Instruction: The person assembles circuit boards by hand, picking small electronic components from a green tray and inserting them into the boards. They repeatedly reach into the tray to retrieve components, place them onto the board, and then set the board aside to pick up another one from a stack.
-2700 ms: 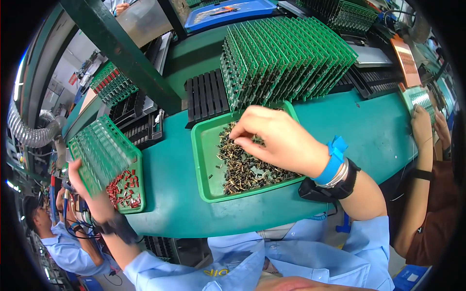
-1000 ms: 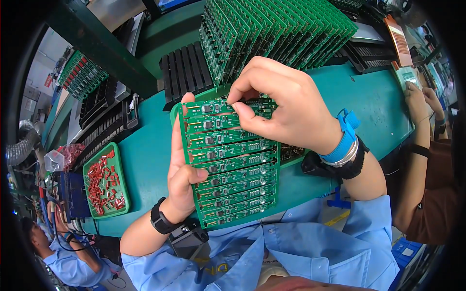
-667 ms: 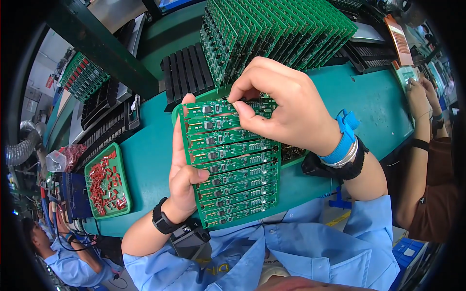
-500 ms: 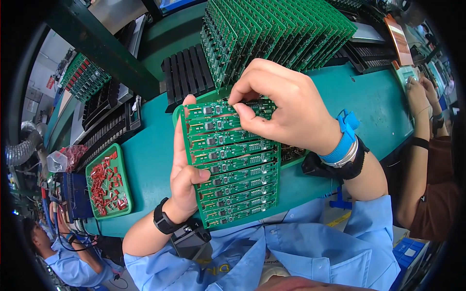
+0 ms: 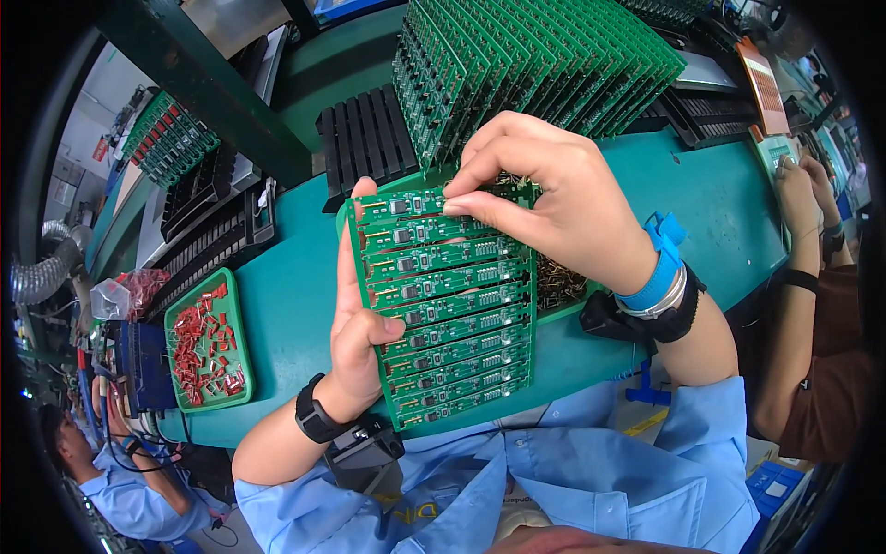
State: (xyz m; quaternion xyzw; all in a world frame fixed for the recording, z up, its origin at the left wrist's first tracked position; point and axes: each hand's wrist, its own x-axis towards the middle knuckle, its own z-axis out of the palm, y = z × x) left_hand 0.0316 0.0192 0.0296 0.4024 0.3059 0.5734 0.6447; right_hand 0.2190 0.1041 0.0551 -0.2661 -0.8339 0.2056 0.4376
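Observation:
My left hand [image 5: 355,346] holds a green circuit board panel [image 5: 443,309] by its left edge, thumb on the face and fingers behind. The panel carries several narrow boards in rows, with small black and silver parts. Over its top row, my right hand [image 5: 554,189] is closed in a pinch, thumb and forefinger together at the board. Whatever sits between those fingertips is too small or hidden to make out. Partly beneath the panel and right hand, a green tray [image 5: 583,309] holds many small brass-coloured metal parts [image 5: 556,282].
A large row of upright green circuit panels [image 5: 535,74] stands at the back, near a black slotted rack [image 5: 366,138]. On the left lies a green tray [image 5: 247,369] of red components [image 5: 203,355]. A green post [image 5: 203,88] rises behind; a co-worker's hands [image 5: 801,189] work at far right.
My right thumb has straightened and its tip now meets the forefinger at the top row. The left hand keeps its hold on the panel, and the whole view has shifted slightly.

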